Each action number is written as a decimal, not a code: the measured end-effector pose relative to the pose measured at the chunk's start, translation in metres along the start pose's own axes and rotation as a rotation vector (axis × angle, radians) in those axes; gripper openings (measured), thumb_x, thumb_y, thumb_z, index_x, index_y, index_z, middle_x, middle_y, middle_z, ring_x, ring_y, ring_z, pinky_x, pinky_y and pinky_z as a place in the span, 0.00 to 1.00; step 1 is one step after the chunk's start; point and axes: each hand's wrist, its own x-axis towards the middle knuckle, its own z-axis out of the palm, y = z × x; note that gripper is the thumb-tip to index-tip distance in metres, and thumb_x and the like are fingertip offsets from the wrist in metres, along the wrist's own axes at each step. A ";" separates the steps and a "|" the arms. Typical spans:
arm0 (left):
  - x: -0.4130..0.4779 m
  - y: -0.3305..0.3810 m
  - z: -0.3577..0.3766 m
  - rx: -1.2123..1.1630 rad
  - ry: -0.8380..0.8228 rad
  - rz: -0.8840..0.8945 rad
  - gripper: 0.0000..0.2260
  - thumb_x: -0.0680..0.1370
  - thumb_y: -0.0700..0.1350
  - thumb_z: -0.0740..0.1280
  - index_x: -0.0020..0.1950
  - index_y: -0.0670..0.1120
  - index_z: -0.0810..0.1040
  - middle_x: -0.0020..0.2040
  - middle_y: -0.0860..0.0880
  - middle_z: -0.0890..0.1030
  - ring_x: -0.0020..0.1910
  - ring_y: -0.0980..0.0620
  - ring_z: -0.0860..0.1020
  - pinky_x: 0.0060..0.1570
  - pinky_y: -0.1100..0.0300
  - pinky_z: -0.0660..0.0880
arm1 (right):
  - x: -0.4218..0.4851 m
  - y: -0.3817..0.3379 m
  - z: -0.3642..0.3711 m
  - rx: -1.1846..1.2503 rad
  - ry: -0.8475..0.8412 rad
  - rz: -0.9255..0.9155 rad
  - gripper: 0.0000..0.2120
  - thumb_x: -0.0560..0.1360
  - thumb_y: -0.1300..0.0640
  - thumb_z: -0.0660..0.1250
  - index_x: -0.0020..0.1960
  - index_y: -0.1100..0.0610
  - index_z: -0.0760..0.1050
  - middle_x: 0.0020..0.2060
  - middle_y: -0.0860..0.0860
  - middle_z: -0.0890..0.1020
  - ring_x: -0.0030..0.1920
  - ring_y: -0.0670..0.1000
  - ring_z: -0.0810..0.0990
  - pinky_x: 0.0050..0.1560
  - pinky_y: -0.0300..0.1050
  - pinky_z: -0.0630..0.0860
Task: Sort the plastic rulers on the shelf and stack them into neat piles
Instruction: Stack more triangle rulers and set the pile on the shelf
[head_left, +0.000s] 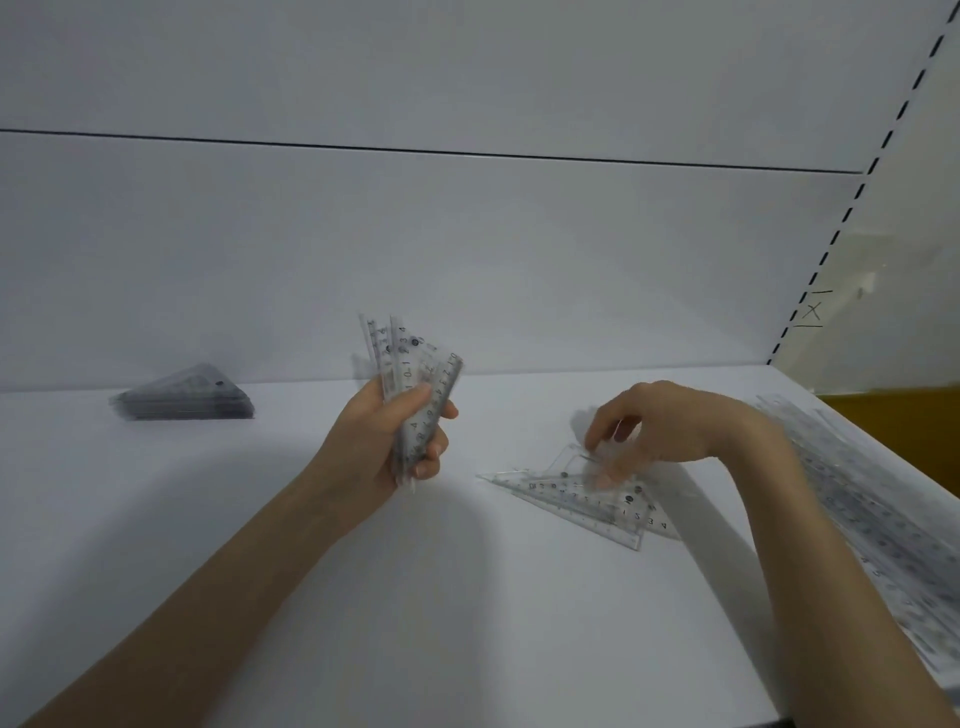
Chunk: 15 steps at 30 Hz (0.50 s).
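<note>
**Head view (the only view)**

1. Left hand (384, 441): fingers and thumb curled round a fanned bundle of clear rulers (410, 384), held upright above the shelf (260, 519).
2. Right hand (660, 426): fingers bent down onto the loose triangles (576, 499), which lie overlapped on the shelf. We cannot tell whether it pinches one or merely touches it (the fingertips blur).
3. Stacked pile (184, 397): at the back left, well apart from both hands.
4. Long rulers (857, 509): laid along the right edge.

Risks, as we judge them:
- The bundle is splayed, so a slack grip could let a piece slide out.
- The flat, slick triangles may skid, or two may lift together.
- The right forearm passes near the long rulers and could knock them off the edge.
</note>
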 end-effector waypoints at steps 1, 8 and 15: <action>0.000 0.000 0.000 -0.006 0.003 -0.003 0.10 0.76 0.43 0.62 0.54 0.39 0.71 0.39 0.43 0.77 0.23 0.52 0.70 0.20 0.65 0.65 | -0.003 -0.001 -0.001 0.004 -0.047 0.011 0.20 0.59 0.38 0.78 0.48 0.39 0.78 0.51 0.40 0.76 0.54 0.42 0.75 0.54 0.42 0.71; 0.000 -0.002 0.002 0.007 -0.003 -0.009 0.09 0.78 0.41 0.61 0.56 0.39 0.70 0.40 0.43 0.77 0.24 0.52 0.70 0.20 0.65 0.65 | -0.001 -0.002 0.005 0.023 -0.032 -0.059 0.16 0.62 0.48 0.80 0.44 0.48 0.77 0.47 0.45 0.79 0.50 0.47 0.77 0.48 0.40 0.70; -0.001 -0.001 0.004 0.023 0.015 -0.012 0.07 0.81 0.39 0.56 0.55 0.39 0.71 0.39 0.43 0.77 0.24 0.52 0.70 0.20 0.65 0.65 | -0.002 0.002 -0.003 0.480 0.142 -0.271 0.03 0.72 0.64 0.71 0.42 0.58 0.78 0.32 0.52 0.83 0.33 0.50 0.76 0.34 0.43 0.68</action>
